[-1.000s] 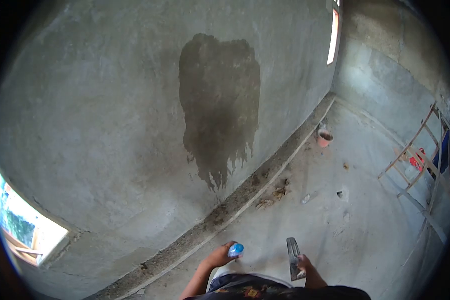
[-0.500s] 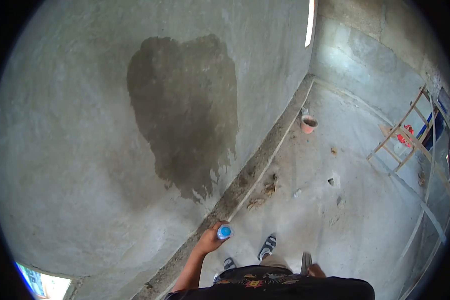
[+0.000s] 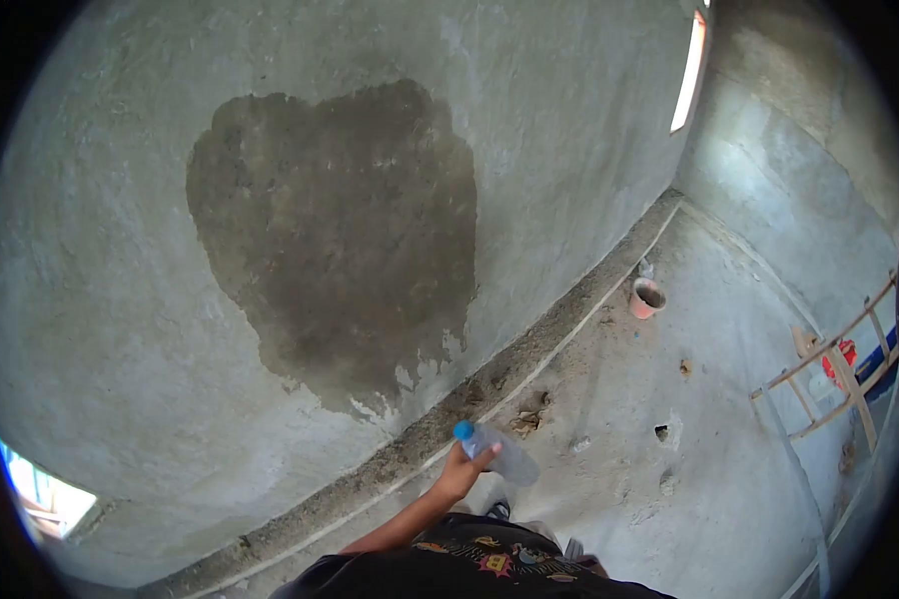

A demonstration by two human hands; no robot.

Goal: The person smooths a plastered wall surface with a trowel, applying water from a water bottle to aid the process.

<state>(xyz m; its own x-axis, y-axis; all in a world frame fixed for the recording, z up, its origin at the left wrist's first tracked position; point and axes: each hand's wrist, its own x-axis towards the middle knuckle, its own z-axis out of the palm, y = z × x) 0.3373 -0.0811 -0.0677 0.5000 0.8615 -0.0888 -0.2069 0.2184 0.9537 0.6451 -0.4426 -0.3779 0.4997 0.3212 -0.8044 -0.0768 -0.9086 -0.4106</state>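
My left hand (image 3: pixel 459 471) is closed around a clear plastic bottle (image 3: pixel 510 459) with a blue cap. The bottle leans over, its cap towards the wall and its base over the floor. Just past my shirt shows a little of my right hand (image 3: pixel 593 565), beside a grey flat tool (image 3: pixel 573 549) seen nearly edge-on; the shirt hides most of both. Ahead stands a grey plastered wall (image 3: pixel 559 170) with a large dark wet-looking patch (image 3: pixel 345 240), its lower edge ragged.
A rough strip (image 3: pixel 569 304) runs along the wall's foot. An orange-pink bucket (image 3: pixel 646 299) stands near the corner. To the right are a wooden frame (image 3: pixel 819 429) and a red item (image 3: pixel 840 361). Holes and loose rubble (image 3: pixel 529 414) mark the concrete floor (image 3: pixel 619 539).
The bottle has tipped from cap-up towards me to leaning over, and my left hand has shifted slightly right. The view has turned, and my right hand and the grey tool show less.
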